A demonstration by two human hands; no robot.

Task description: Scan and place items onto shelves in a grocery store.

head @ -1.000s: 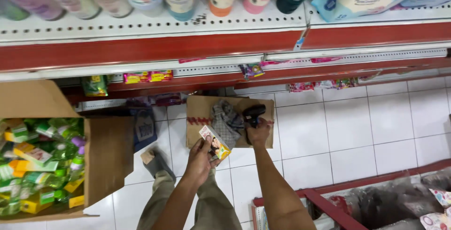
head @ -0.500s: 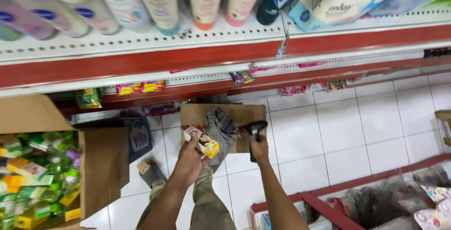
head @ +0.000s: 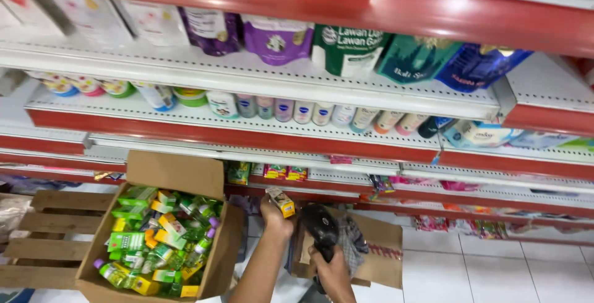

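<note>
**Small box raised toward lower shelf**

Left hand closed around a small yellow-orange box, held up just below the red shelf edge. Right hand gripping a black handheld scanner, in front of a flat brown carton. Open cardboard box of green and yellow packs stands at left, on a wooden pallet

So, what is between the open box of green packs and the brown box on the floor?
In the head view, the left hand, holding a small yellow box, lies between the open carton and the brown box.
</note>
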